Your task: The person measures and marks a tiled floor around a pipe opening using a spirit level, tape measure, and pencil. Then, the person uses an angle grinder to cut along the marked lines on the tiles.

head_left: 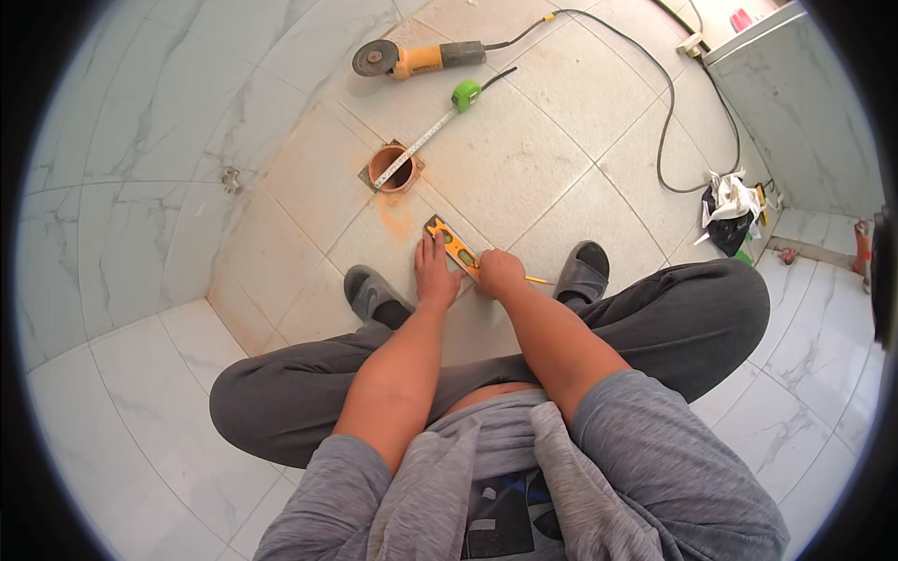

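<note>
Left hand (434, 273): fingers extended, laid on yellow level (459, 251). Right hand (502, 274): curled around slim yellow pencil (537, 280), beside level's near end. Level on tiled floor (528, 159), between sandals (586, 276). Farther, slightly left: green tape measure (466, 95), blade across round pipe opening (386, 161).

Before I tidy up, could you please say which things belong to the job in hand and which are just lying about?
Seemingly in the job:
yellow spirit level, touched by left hand and right hand
pencil-like yellow stick
green tape measure, blade across pipe opening

Seemingly lying about:
angle grinder, untouched, perhaps set aside
crumpled black bag
</note>
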A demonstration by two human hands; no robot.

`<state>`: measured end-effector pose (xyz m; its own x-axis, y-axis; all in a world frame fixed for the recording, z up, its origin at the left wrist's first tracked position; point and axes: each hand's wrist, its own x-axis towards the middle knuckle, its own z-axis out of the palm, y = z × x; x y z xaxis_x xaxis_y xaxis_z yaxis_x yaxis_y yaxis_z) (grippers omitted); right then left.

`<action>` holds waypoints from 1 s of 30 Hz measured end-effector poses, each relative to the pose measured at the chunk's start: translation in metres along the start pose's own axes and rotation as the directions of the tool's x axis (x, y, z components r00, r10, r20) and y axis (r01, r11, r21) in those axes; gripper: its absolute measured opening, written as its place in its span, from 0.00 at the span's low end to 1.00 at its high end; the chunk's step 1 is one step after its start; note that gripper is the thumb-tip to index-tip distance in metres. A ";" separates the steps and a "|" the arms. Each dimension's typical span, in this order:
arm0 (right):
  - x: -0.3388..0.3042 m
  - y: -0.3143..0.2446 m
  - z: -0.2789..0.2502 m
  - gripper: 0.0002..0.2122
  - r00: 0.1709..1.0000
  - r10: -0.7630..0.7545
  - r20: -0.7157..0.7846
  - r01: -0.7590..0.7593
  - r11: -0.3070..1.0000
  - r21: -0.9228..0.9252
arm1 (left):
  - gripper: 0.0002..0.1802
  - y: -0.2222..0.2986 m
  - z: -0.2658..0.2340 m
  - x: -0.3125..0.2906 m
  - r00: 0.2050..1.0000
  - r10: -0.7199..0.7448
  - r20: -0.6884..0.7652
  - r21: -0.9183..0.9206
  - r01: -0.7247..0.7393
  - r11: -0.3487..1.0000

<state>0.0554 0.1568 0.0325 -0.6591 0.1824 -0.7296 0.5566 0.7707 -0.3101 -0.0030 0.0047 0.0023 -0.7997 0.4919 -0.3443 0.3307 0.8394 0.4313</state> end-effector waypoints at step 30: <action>0.001 -0.004 -0.005 0.17 0.999 -0.032 0.010 0.032 0.999 -0.014 | 0.58 0.010 -0.005 0.003 0.990 -0.093 0.105 0.017 0.092 0.996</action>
<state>0.0494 0.1569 0.0362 -0.6712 0.1519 -0.7255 0.5281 0.7849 -0.3243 -0.0047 0.0135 0.0095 -0.7700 0.4328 -0.4687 0.2638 0.8849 0.3838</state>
